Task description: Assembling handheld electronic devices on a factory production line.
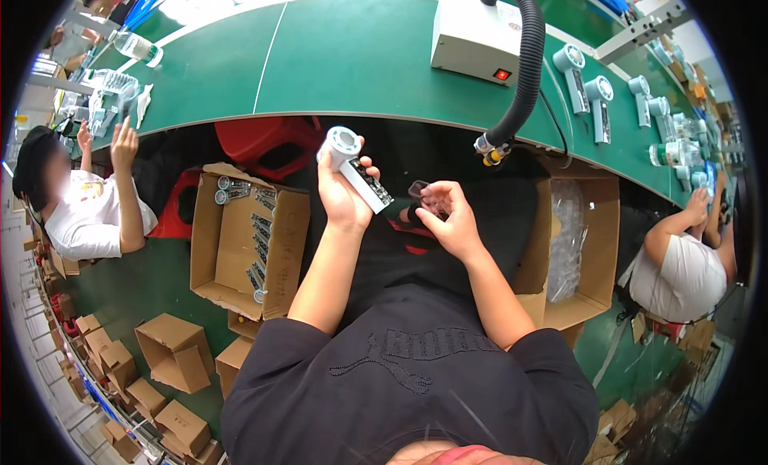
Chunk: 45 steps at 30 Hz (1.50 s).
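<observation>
A white handheld housing (366, 185), with a round ring-shaped head and an exposed circuit board along its handle, lies in my left hand (344, 205). My left fingers wrap round it, and its round head points up and away from me. To its right, my right hand (456, 231) pinches a small dark, see-through piece (418, 189), whose exact kind I cannot make out. Both hands are above my lap, short of the bench's near edge, and the two held things are apart.
A cardboard box (206, 261) with similar parts stands left; another box (596, 293) holds clear plastic trays (565, 245). On the green bench (344, 57) are a white machine (472, 45), a black corrugated hose (531, 73) and several white housings (598, 89). People sit at both sides.
</observation>
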### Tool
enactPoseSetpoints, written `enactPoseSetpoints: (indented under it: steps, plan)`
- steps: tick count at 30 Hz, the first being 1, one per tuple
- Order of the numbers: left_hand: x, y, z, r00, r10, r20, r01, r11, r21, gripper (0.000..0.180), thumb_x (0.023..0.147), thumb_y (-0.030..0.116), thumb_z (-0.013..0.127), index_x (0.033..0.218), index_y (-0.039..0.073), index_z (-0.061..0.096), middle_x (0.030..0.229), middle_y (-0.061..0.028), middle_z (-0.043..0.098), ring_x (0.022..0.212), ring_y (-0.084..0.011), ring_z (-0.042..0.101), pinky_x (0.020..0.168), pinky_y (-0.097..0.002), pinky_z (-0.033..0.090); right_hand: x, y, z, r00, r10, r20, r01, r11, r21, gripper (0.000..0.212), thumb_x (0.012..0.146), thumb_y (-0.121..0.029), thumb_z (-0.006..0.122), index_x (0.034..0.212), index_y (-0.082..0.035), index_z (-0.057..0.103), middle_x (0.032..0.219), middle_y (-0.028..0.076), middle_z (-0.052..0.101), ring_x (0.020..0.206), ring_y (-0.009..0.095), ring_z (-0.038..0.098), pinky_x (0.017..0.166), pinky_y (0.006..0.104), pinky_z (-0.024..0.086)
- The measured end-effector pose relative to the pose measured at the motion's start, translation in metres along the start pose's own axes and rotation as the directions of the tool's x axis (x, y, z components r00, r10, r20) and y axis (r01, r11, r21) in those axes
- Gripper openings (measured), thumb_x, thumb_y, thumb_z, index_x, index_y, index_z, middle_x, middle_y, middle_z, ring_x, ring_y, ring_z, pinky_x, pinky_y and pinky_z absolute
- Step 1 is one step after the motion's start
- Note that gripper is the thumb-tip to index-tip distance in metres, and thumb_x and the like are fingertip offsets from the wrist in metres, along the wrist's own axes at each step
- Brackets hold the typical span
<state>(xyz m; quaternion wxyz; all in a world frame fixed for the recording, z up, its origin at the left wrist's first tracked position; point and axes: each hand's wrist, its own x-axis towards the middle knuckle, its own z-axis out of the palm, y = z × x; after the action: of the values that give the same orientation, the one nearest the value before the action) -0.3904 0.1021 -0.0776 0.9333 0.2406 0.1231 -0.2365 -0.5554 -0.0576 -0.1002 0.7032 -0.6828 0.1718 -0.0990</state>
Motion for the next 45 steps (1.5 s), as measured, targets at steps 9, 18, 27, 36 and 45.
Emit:
enactPoseSetpoints:
  steps: [9,18,27,36,45]
  plan:
    - [-0.017,0.015,0.021,0.977,0.207,0.049,-0.211,0.973,0.092,0.044,0.108,0.050,0.052,0.135,0.015,0.058,0.129,-0.0118,0.068,0.087,-0.0185,0.061,0.073,-0.0345,0.053,-0.011,-0.036,0.014,0.977,0.113,0.182,-0.147,0.972,0.184,0.054,0.088,-0.002,0.082,0.135,-0.008,0.055,0.119,0.006,0.064,0.100,0.011,0.064,0.086,0.0275,0.054]
    - [-0.018,0.025,0.008,0.993,0.110,0.038,-0.107,0.992,-0.059,0.043,0.109,0.048,0.051,0.133,0.014,0.060,0.129,-0.0133,0.069,0.088,-0.0184,0.062,0.074,-0.0344,0.054,-0.009,-0.074,-0.004,0.988,0.108,0.111,-0.142,0.920,0.365,0.052,0.080,0.007,0.084,0.121,-0.009,0.056,0.130,0.013,0.067,0.118,0.021,0.067,0.102,0.0376,0.057]
    - [-0.015,0.030,0.003,0.970,-0.145,0.194,0.213,0.894,-0.395,0.048,0.107,0.047,0.057,0.135,0.009,0.060,0.132,-0.0177,0.067,0.091,-0.0203,0.063,0.078,-0.0350,0.054,-0.011,-0.047,0.017,0.892,0.019,0.451,-0.445,0.209,0.871,0.058,0.090,-0.009,0.080,0.142,-0.007,0.055,0.124,0.010,0.066,0.124,0.030,0.065,0.109,0.0478,0.053]
    - [-0.014,0.038,0.003,0.968,-0.027,0.248,0.128,0.907,-0.402,0.047,0.106,0.047,0.058,0.135,0.010,0.061,0.136,-0.0193,0.066,0.091,-0.0197,0.062,0.079,-0.0340,0.053,-0.029,-0.034,0.052,0.739,0.206,0.641,-0.673,0.202,0.711,0.038,0.107,-0.027,0.060,0.139,-0.006,0.057,0.124,0.018,0.072,0.104,0.026,0.074,0.086,0.0353,0.062]
    - [-0.024,0.042,0.014,0.960,0.086,0.266,-0.025,0.974,-0.226,0.049,0.107,0.050,0.055,0.137,0.012,0.061,0.136,-0.0166,0.066,0.089,-0.0194,0.059,0.078,-0.0332,0.052,-0.024,-0.042,0.052,0.699,0.338,0.630,-0.715,0.335,0.614,0.048,0.108,-0.035,0.055,0.142,-0.001,0.060,0.119,0.011,0.063,0.074,0.012,0.056,0.056,0.0208,0.047]
